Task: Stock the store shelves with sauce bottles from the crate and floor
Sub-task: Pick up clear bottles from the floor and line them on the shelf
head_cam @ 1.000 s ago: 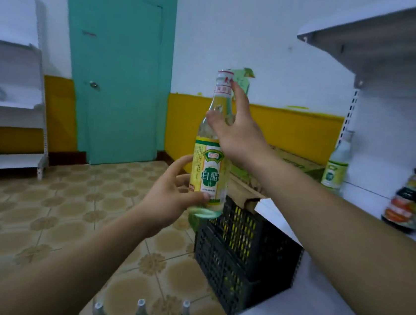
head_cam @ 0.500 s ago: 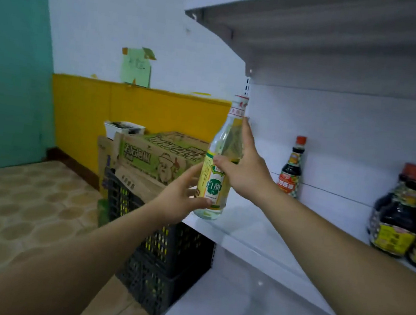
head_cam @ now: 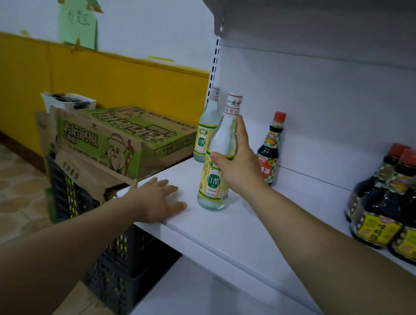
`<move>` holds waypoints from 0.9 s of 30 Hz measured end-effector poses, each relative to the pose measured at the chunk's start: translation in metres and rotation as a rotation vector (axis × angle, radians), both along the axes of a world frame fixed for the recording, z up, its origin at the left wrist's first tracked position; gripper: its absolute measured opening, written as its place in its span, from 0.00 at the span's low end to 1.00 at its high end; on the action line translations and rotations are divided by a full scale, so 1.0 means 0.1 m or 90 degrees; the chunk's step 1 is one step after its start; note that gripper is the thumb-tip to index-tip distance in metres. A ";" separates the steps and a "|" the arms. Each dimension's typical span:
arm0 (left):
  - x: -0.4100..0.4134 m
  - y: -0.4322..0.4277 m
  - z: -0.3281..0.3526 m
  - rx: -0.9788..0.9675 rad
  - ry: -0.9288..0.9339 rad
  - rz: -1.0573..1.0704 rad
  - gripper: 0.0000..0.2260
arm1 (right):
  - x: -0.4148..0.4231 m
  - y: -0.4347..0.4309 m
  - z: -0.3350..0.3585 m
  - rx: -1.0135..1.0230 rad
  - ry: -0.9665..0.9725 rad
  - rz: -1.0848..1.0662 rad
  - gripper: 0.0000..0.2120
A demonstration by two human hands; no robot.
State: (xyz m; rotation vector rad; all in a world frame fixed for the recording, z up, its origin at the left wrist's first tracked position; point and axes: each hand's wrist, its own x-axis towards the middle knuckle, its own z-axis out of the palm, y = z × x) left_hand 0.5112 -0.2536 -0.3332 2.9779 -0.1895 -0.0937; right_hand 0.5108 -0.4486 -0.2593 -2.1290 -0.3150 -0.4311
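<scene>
Head view shows your right hand point(head_cam: 236, 168) gripping the vinegar bottle point(head_cam: 218, 158) upright on the shelf point(head_cam: 245, 229), left hand point(head_cam: 159, 201) open on its near edge; next, release it.

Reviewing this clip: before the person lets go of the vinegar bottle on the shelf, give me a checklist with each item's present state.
1. Base of the held vinegar bottle down on the shelf: ok, it appears to rest on the surface.
2. Bottle upright: ok.
3. Right hand in control: ok, wrapped around the bottle's body.
4. Left hand out of the way: ok, flat on the shelf edge, apart from the bottle.
5. Clearance from the rear vinegar bottle and the small soy sauce bottle: cannot tell for the rear bottle, which overlaps in view; ok for the soy bottle.
6. Set back from the front edge: ok, though not deep.
</scene>
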 end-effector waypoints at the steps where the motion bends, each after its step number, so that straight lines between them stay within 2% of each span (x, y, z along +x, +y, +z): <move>1: 0.03 0.00 0.00 0.007 0.008 0.000 0.33 | 0.08 0.01 -0.01 0.000 -0.002 -0.001 0.45; 9: 0.05 0.01 -0.07 0.015 -0.007 -0.011 0.33 | 0.72 0.14 -0.12 -0.060 -0.020 -0.079 0.43; 17: 0.08 0.02 -0.12 -0.015 -0.033 -0.012 0.32 | 1.35 0.14 -0.22 -0.053 -0.038 -0.131 0.40; 27: 0.09 0.04 -0.13 -0.040 -0.041 -0.004 0.43 | 1.81 0.09 -0.27 -0.059 -0.052 -0.170 0.39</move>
